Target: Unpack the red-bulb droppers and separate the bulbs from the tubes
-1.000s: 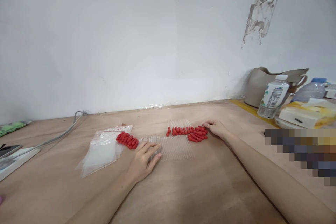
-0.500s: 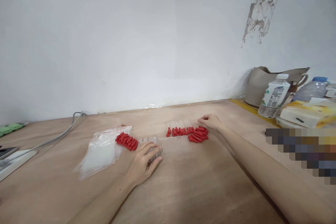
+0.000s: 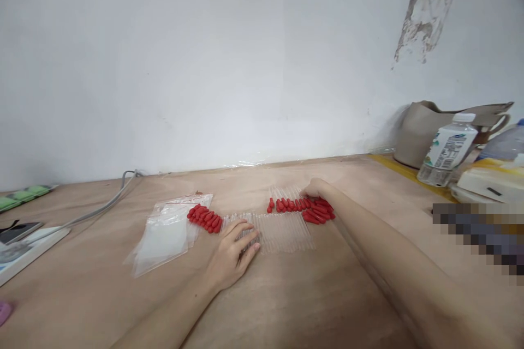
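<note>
My left hand (image 3: 235, 253) lies with its fingers apart over the left end of a row of clear thin tubes (image 3: 286, 233), which look like glass dropper tubes. My right hand (image 3: 316, 187) is at the right end of a farther row of clear tubes (image 3: 282, 192) tipped with red rubber bulbs (image 3: 290, 205); its fingertips are hidden. Just below that hand lies a cluster of red rubber bulbs (image 3: 321, 211). Another heap of red rubber bulbs (image 3: 204, 219) sits to the left of my left hand, beside several clear plastic bags (image 3: 164, 234).
A grey cable (image 3: 102, 209) runs along the left of the wooden table (image 3: 262, 305). At the back right stand a plastic bottle (image 3: 448, 152), a grey-beige bag (image 3: 409, 136) and a tissue pack (image 3: 487, 185). A white wall (image 3: 184, 65) closes off the back.
My right hand has moved left to the end of the red-tipped row, turning so its fingers no longer show. My left hand stays on the tubes. The whole view has shifted slightly.
</note>
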Action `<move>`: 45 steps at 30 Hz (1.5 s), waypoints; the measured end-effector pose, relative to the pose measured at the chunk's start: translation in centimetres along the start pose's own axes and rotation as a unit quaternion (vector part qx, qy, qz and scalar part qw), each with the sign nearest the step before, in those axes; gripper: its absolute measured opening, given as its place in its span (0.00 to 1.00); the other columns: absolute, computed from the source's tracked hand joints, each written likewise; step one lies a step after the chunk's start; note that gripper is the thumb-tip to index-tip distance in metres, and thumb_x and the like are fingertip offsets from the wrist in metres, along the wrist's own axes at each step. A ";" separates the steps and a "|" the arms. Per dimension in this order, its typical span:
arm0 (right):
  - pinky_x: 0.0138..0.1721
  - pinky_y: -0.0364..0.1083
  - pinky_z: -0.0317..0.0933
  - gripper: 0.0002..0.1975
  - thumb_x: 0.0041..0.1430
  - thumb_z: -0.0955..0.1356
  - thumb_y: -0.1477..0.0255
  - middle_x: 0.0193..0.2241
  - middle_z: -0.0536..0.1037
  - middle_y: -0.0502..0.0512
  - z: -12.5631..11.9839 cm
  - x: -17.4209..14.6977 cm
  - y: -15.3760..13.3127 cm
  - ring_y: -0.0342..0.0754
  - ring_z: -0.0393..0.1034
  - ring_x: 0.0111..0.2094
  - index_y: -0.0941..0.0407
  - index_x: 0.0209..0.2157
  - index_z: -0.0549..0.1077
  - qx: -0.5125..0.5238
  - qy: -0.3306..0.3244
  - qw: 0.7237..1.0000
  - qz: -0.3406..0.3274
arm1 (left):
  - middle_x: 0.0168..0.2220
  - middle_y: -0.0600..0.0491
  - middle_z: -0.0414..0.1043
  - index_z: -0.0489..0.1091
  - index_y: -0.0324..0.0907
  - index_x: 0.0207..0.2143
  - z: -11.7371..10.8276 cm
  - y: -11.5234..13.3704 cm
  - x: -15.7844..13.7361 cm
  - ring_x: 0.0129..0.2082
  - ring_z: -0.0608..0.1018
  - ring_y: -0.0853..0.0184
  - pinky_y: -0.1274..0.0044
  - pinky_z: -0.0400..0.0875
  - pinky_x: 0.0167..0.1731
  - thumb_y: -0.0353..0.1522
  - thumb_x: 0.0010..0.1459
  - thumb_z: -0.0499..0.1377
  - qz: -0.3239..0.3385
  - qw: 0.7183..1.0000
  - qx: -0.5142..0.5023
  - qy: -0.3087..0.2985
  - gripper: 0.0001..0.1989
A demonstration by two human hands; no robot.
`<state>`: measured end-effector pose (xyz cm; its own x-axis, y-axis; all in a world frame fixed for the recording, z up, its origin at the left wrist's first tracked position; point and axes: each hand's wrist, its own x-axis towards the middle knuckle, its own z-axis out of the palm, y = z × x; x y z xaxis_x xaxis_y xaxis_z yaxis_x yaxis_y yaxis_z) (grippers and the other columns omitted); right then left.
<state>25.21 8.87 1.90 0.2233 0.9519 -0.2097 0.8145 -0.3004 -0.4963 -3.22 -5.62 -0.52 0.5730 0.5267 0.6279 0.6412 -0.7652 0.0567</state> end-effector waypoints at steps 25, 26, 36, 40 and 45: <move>0.36 0.44 0.58 0.10 0.59 0.59 0.69 0.32 0.73 0.54 1.6 -10.6 -0.3 0.45 0.65 0.34 0.56 0.34 0.70 0.184 0.194 0.890 -0.370 | 0.52 0.44 0.59 0.53 0.43 0.56 -0.1 0.3 -0.1 0.52 0.63 0.60 0.64 0.62 0.49 0.30 0.59 0.49 -0.009 1.000 0.015 0.014 0.22; 0.35 0.44 0.57 0.10 0.60 0.59 0.70 0.30 0.72 0.53 2.6 -12.1 0.3 0.45 0.65 0.32 0.56 0.33 0.70 0.140 0.191 0.865 -0.442 | 0.53 0.44 0.58 0.51 0.43 0.57 -0.1 0.5 -0.1 0.53 0.62 0.60 0.64 0.61 0.50 0.30 0.59 0.49 -0.010 0.999 0.021 0.022 0.23; 0.33 0.45 0.51 0.09 0.59 0.60 0.72 0.24 0.69 0.52 6.9 -17.4 2.4 0.44 0.60 0.29 0.57 0.34 0.71 0.009 0.227 0.772 -0.594 | 0.42 0.49 0.72 0.67 0.38 0.42 0.1 3.4 0.5 0.46 0.71 0.63 0.66 0.65 0.49 0.28 0.56 0.54 0.173 0.981 0.082 0.038 0.10; 0.33 0.46 0.50 0.10 0.59 0.61 0.71 0.23 0.70 0.52 6.6 -17.5 1.9 0.44 0.59 0.28 0.57 0.32 0.72 -0.015 0.246 0.765 -0.595 | 0.39 0.48 0.73 0.68 0.34 0.37 0.4 3.5 0.6 0.43 0.73 0.65 0.68 0.67 0.49 0.26 0.56 0.54 0.172 0.980 0.089 0.049 0.06; 0.35 0.47 0.48 0.10 0.58 0.62 0.69 0.21 0.70 0.51 6.1 -17.4 2.4 0.44 0.59 0.28 0.56 0.27 0.72 -0.059 0.281 0.741 -0.607 | 0.35 0.48 0.74 0.67 0.34 0.36 0.1 3.6 0.3 0.41 0.74 0.66 0.70 0.69 0.48 0.25 0.57 0.52 0.162 0.984 0.056 0.049 0.06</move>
<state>20.00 -8.79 -0.77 -0.5519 0.4004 0.7315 0.6307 0.7743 0.0521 -0.69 -8.18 -0.14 0.7084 0.2191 0.6709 0.4879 -0.8389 -0.2412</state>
